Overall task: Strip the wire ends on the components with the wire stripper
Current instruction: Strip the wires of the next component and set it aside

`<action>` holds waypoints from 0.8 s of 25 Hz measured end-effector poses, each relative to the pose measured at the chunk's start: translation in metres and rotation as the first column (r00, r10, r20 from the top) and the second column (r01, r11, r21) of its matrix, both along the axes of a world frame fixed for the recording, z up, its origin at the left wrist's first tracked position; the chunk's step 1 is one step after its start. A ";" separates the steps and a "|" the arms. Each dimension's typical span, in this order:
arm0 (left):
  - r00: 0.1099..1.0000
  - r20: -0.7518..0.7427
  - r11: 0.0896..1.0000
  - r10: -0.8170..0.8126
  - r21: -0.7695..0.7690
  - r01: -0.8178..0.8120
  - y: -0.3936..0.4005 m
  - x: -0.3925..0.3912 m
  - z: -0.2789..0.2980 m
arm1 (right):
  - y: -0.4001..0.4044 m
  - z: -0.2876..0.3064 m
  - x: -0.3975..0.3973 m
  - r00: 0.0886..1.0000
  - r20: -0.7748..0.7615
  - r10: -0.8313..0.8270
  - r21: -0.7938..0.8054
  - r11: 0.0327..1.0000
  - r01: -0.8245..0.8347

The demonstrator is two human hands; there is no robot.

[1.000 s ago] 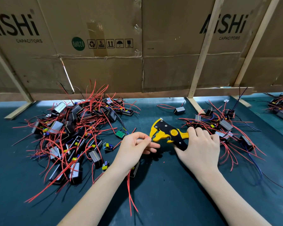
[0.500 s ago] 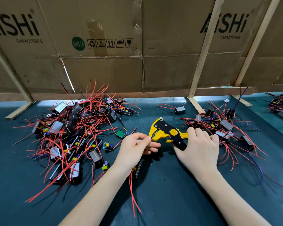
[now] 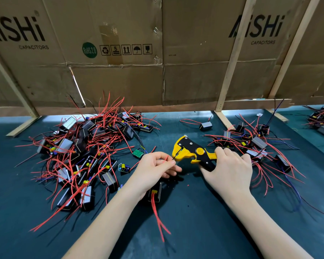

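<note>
**Feeding a wire end into the stripper**

Nearest you, a black component [image 3: 154, 194] hung under your left wrist, its loose red leads [image 3: 158, 219] trailing toward you over the green mat [image 3: 195, 230]. Your left hand [image 3: 154, 168] had thumb and forefinger pinched shut on one thin red wire [image 3: 166, 159], its tip right at the stripper's mouth. Your right hand [image 3: 230, 170] was wrapped closed around the handles of the yellow-and-black wire stripper [image 3: 192, 153], head pointing left toward the wire. Whether the tip was already seated between the blades was too small to tell.

To do this step well, you probably needed to keep the wire straight and square to the blades, feed in only a short end, and squeeze steadily while your left hand held firm.

Beyond, the big pile of components [image 3: 82, 152] lay left, a smaller pile [image 3: 251, 144] right just past the tool, a lone unit [image 3: 205, 126] farther back, and the cardboard wall [image 3: 157, 53] behind everything.
</note>
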State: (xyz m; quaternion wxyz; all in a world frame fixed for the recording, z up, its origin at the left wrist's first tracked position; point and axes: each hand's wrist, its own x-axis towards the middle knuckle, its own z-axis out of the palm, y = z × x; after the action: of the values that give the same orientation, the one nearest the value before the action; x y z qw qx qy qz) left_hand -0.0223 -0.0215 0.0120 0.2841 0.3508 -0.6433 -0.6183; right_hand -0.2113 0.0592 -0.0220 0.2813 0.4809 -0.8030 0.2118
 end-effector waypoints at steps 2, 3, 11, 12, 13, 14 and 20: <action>1.000 0.017 1.000 -0.008 -0.017 0.008 0.000 0.001 0.000 | 0.000 -0.001 0.000 1.000 -0.006 -0.002 0.003 1.000 0.002; 1.000 0.015 1.000 -0.006 -0.014 0.006 0.000 0.002 0.000 | 0.000 -0.001 0.000 1.000 -0.013 -0.001 0.006 1.000 0.001; 1.000 0.009 1.000 -0.008 0.009 0.008 -0.003 0.003 -0.001 | 0.000 -0.001 0.001 1.000 -0.011 0.010 0.005 1.000 -0.010; 1.000 0.009 1.000 -0.010 0.002 0.010 -0.003 0.004 -0.001 | 0.000 -0.001 0.001 1.000 -0.007 0.013 0.006 1.000 -0.013; 1.000 0.010 1.000 -0.013 -0.003 0.013 -0.003 0.004 0.000 | 0.001 -0.001 0.001 1.000 -0.004 0.015 0.006 1.000 -0.015; 1.000 0.008 1.000 -0.016 -0.003 0.016 -0.003 0.004 0.001 | 0.001 0.000 0.001 1.000 -0.002 0.018 0.006 1.000 -0.018; 1.000 0.005 0.999 -0.019 0.030 0.018 -0.004 0.006 0.004 | 0.001 0.001 0.003 0.999 0.000 0.036 0.002 0.999 -0.036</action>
State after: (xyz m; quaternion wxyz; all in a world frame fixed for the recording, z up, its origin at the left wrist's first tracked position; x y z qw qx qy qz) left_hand -0.0160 -0.0256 0.0164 0.2715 0.3506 -0.6378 -0.6298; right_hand -0.2088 0.0602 -0.0209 0.2770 0.4954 -0.7945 0.2159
